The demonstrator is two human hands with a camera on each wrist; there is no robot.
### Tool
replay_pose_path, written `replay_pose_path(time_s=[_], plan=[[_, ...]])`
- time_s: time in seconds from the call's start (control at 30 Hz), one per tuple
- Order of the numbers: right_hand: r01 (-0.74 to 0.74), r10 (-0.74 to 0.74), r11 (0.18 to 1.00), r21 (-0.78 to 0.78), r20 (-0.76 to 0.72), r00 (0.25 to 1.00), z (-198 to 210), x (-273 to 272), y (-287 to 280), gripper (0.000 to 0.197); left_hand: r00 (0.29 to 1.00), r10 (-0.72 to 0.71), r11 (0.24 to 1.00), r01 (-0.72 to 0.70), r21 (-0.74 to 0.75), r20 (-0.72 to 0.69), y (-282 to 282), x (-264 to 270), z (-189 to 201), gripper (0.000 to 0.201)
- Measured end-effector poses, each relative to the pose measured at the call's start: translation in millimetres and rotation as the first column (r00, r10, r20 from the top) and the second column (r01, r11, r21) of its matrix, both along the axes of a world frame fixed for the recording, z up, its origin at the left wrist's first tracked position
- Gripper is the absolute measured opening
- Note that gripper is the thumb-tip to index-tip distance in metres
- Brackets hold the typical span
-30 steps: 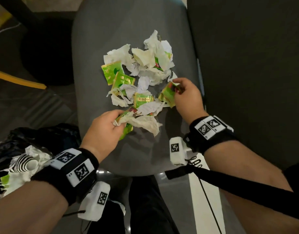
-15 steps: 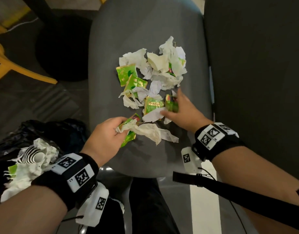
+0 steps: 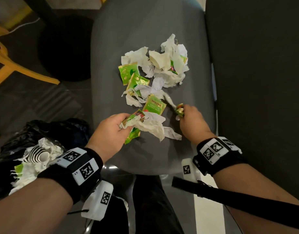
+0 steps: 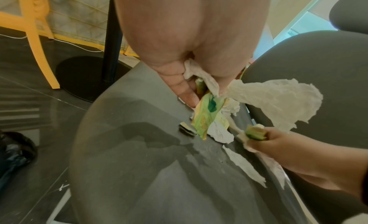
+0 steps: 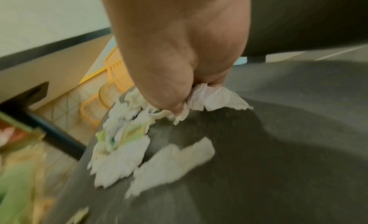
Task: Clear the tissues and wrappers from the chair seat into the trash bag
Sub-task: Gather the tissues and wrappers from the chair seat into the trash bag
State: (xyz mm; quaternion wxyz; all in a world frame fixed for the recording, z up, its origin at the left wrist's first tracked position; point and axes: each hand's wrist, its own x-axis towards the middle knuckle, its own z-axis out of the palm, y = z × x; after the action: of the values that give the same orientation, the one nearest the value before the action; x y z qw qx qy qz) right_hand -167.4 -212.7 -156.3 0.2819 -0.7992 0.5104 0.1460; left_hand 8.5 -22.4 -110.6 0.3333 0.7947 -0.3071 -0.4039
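A heap of crumpled white tissues (image 3: 169, 65) and green tea wrappers (image 3: 154, 105) lies on the grey chair seat (image 3: 128, 34). My left hand (image 3: 121, 125) grips a bundle of white tissue (image 3: 152, 127) and a green wrapper (image 4: 207, 115) at the heap's near edge. My right hand (image 3: 184, 114), at the heap's near right, holds a crushed green wrapper (image 3: 179, 108) together with a white tissue (image 5: 215, 98). The black trash bag (image 3: 44, 132) sits on the floor at lower left, with tissues and a striped paper cup (image 3: 37, 154) inside.
A dark chair back (image 3: 255, 73) rises to the right of the seat. A black round table base (image 3: 64, 51) and a yellow chair leg (image 3: 27, 71) stand on the floor to the left. My dark trouser leg (image 3: 152, 205) is just in front of the seat.
My right hand has drawn back toward the seat's near right edge with its wrapper, picking up tissue. The left hand keeps its bundle near the heap's front.
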Motion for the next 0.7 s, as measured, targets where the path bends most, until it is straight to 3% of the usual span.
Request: replay_pose_path(time_s=[0.13,0.23,0.47,0.7], plan=[[0.104,-0.103,0.989,-0.1,0.023,0.994,29,-14,-16,0.024,0.998,0.039,0.999,-0.039,-0.015,-0.049,-6,4,7,0.016],[0.099,-0.088,0.991,-0.094,0.115,0.989,45,-10,-13,0.022,0.985,0.13,0.991,-0.134,-0.031,-0.11,-6,9,10,0.019],[-0.101,0.109,0.994,-0.044,0.268,0.957,67,56,34,0.015,0.93,0.341,0.93,-0.356,-0.094,-0.139,24,40,15,0.017],[-0.336,0.326,0.942,-0.021,0.313,0.892,68,159,121,0.017,0.821,0.556,0.819,-0.568,-0.086,-0.126,128,94,18,0.019]])
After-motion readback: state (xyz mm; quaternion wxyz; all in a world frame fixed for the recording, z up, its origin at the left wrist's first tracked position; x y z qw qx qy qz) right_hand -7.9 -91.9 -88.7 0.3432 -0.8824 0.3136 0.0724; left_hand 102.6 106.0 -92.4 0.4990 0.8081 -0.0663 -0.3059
